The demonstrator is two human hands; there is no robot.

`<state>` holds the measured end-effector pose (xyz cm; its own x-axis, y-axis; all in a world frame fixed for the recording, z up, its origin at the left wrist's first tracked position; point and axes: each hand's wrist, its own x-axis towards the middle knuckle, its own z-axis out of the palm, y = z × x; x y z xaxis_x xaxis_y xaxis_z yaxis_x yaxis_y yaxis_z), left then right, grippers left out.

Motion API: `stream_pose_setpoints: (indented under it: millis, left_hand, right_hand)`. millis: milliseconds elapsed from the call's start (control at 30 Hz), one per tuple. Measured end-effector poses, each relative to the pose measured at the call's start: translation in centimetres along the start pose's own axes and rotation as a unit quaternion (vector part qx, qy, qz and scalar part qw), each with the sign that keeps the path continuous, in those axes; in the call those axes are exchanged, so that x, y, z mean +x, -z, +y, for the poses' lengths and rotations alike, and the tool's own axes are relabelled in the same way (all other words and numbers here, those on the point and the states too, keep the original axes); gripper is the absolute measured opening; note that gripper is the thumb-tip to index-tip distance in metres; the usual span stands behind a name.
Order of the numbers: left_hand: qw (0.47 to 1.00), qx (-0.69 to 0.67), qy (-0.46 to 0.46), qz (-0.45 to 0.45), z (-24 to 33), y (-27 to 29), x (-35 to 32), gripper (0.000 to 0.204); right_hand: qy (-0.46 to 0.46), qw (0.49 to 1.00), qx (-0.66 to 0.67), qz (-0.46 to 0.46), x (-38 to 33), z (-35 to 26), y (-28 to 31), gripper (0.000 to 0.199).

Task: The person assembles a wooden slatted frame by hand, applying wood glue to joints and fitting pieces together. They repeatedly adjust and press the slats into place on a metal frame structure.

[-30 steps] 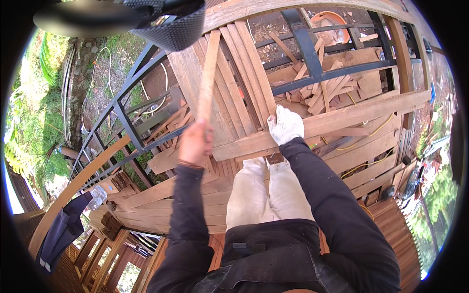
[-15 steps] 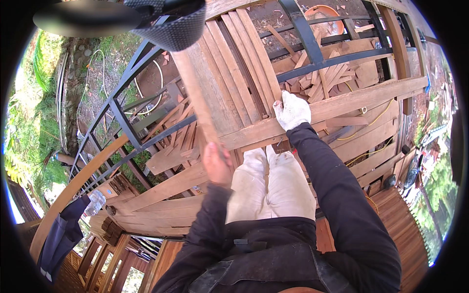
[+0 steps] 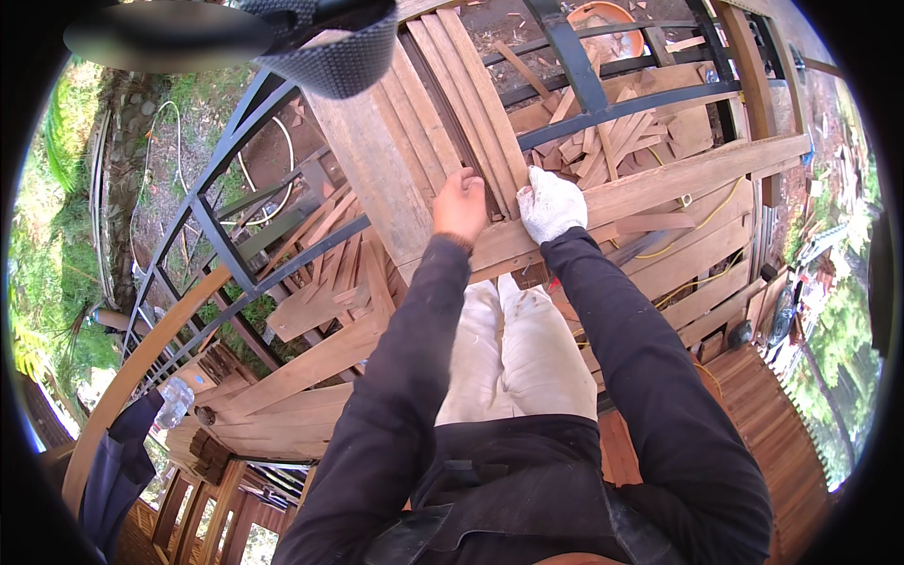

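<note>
Several narrow wooden slats [image 3: 471,94] lean side by side, their lower ends meeting a long horizontal beam [image 3: 697,174]. My left hand [image 3: 460,202], bare, is curled on the lower end of one slat. Right beside it, my right hand [image 3: 551,202] in a white work glove is closed on the neighbouring slat ends where they meet the beam. Both dark sleeves reach forward over my pale trousers [image 3: 513,348]. A wide weathered plank [image 3: 377,179] lies just left of my left hand.
A black metal frame [image 3: 584,85] crosses behind the slats. Below it lie a pile of wood offcuts [image 3: 612,151] and an orange bowl [image 3: 603,14]. A yellow cable [image 3: 711,202] runs over planks at right. A plastic bottle [image 3: 174,400] sits lower left, grass beyond.
My left hand let go of the long slat it held upright, dropped toward my knee, then rose to the slat ends beside my gloved right hand, which stayed on the beam.
</note>
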<state>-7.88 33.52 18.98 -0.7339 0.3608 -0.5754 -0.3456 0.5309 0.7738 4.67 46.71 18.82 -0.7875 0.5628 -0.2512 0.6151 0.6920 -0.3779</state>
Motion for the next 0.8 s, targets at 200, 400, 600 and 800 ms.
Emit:
stream_pose_setpoints:
  millis: [200, 400, 600, 800]
  left_hand:
    - [0.987, 0.152, 0.015, 0.048, -0.5, -3.5, 1.4, 0.032]
    - [0.991, 0.124, 0.054, 0.021, -2.5, -3.2, 3.4, 0.033]
    - [0.993, 0.099, 0.058, 0.013, -2.8, -3.0, 3.6, 0.032]
    - [0.937, 0.181, -0.234, 0.184, 0.7, 5.9, 1.4, 0.031]
  right_hand:
    - [0.011, 1.0, -0.005, 0.017, 0.3, -0.4, 0.2, 0.029]
    - [0.016, 0.999, -0.02, 0.02, 0.2, -0.4, 0.2, 0.027]
    - [0.03, 0.999, -0.025, 0.031, 0.2, -0.3, 0.1, 0.024]
    - [0.036, 0.999, -0.006, 0.038, 0.2, 0.1, -0.1, 0.027]
